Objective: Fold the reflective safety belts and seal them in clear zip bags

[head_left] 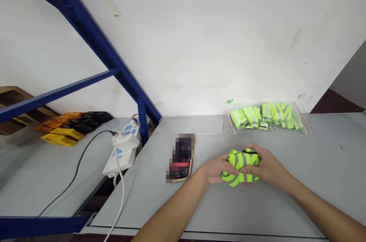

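Observation:
A bundle of folded neon-yellow straps with grey reflective stripes is held just above the grey table. My left hand grips its left side, thumb across the front. My right hand closes round the right side, its thumb pressed on the straps and fingers over the top. Behind, near the wall, two clear bags hold similar neon straps, a left bag and a right bag. A flat, clear bag lies left of them.
A phone lies left of my hands. White power strips with cables sit by the blue metal frame. Yellow packets and black packets lie at the far left. The wall rises behind the table.

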`<action>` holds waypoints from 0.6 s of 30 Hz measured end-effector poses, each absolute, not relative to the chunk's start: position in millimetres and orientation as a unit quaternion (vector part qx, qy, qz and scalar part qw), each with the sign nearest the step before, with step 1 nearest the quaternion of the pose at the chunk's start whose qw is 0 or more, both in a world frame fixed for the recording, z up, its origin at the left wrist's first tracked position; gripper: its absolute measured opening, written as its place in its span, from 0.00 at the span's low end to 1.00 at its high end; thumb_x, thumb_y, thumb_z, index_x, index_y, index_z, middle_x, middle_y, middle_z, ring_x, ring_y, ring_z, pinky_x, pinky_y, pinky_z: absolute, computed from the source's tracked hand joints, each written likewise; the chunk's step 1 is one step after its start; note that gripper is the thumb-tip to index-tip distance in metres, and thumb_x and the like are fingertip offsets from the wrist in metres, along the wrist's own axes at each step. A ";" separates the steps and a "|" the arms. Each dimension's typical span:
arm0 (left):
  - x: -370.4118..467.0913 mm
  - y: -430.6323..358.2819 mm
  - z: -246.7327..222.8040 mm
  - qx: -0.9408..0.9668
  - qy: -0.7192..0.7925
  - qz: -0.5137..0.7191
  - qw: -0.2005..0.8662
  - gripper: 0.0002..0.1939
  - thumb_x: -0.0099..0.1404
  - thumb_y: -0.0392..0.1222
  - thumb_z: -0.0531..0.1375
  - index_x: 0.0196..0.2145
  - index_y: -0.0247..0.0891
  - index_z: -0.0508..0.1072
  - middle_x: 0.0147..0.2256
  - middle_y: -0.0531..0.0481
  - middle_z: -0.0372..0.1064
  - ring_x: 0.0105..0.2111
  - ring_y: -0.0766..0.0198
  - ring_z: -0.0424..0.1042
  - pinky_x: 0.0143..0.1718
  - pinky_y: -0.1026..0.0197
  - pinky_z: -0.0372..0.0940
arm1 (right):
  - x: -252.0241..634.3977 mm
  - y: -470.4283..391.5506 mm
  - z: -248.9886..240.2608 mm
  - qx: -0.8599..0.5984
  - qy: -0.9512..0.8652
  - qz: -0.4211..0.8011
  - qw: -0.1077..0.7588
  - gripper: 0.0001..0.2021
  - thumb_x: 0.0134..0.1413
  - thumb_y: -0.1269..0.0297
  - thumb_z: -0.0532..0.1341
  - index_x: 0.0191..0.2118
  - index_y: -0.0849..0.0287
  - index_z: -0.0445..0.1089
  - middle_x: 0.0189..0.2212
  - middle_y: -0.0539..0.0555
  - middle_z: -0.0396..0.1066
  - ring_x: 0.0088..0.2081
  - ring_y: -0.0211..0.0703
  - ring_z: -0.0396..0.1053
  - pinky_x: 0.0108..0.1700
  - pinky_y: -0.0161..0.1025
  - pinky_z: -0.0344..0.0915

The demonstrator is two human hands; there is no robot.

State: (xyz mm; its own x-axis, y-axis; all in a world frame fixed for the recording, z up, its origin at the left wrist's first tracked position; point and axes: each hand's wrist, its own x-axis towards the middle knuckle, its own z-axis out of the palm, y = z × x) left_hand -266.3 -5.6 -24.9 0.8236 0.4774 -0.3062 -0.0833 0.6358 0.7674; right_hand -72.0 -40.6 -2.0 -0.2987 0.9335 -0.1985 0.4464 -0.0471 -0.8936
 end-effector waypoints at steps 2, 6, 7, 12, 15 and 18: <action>-260.8 -6.0 -19.2 0.383 0.301 0.186 0.853 0.22 0.43 0.40 0.70 0.38 0.34 0.74 0.30 0.48 0.73 0.27 0.64 0.70 0.29 0.62 0.63 | -72.4 -38.4 -3.1 -0.563 -0.647 0.446 0.256 0.17 0.46 0.54 0.65 0.41 0.54 0.63 0.30 0.46 0.68 0.30 0.41 0.66 0.30 0.37 0.63; -254.6 -6.3 -9.7 0.428 0.362 0.222 0.798 0.14 0.47 0.41 0.68 0.32 0.34 0.74 0.26 0.51 0.70 0.28 0.64 0.70 0.30 0.63 0.62 | -73.6 -38.1 -7.9 -0.586 -0.690 0.344 0.250 0.11 0.50 0.55 0.62 0.38 0.53 0.64 0.31 0.48 0.71 0.32 0.44 0.68 0.33 0.38 0.63; -254.7 -6.4 -8.3 0.453 0.364 0.224 0.782 0.12 0.48 0.40 0.68 0.31 0.34 0.74 0.26 0.52 0.70 0.28 0.65 0.69 0.30 0.64 0.61 | -74.0 -38.5 -9.3 -0.588 -0.696 0.327 0.249 0.11 0.51 0.56 0.61 0.39 0.53 0.65 0.33 0.49 0.72 0.33 0.44 0.69 0.34 0.39 0.64; -260.0 -5.0 -5.3 0.556 0.348 0.222 0.722 0.09 0.55 0.42 0.63 0.32 0.33 0.74 0.25 0.53 0.68 0.27 0.67 0.65 0.30 0.65 0.57 | -76.1 -38.9 -16.6 -0.590 -0.725 0.245 0.257 0.15 0.47 0.61 0.64 0.42 0.53 0.64 0.39 0.51 0.73 0.39 0.47 0.71 0.39 0.43 0.66; -263.0 -3.1 -5.2 0.562 0.339 0.236 0.716 0.11 0.56 0.44 0.63 0.36 0.35 0.75 0.27 0.55 0.68 0.28 0.67 0.64 0.32 0.65 0.57 | -76.0 -37.8 -22.7 -0.566 -0.752 0.199 0.273 0.17 0.47 0.64 0.64 0.44 0.54 0.63 0.42 0.54 0.71 0.43 0.47 0.71 0.41 0.43 0.68; -262.8 -2.9 -6.8 0.517 0.351 0.257 0.737 0.16 0.52 0.44 0.66 0.39 0.36 0.76 0.30 0.54 0.70 0.30 0.66 0.66 0.34 0.64 0.58 | -75.5 -36.5 -30.1 -0.515 -0.797 0.142 0.282 0.19 0.53 0.61 0.61 0.50 0.55 0.59 0.48 0.58 0.69 0.46 0.48 0.70 0.43 0.44 0.69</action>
State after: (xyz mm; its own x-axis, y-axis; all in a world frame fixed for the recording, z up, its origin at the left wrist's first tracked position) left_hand -262.8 -2.9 -6.8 0.6214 0.7421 -0.2513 -0.0156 0.3324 0.9430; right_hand -75.5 -36.5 -30.1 -0.3115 0.9004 0.3037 0.7408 0.4302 -0.5159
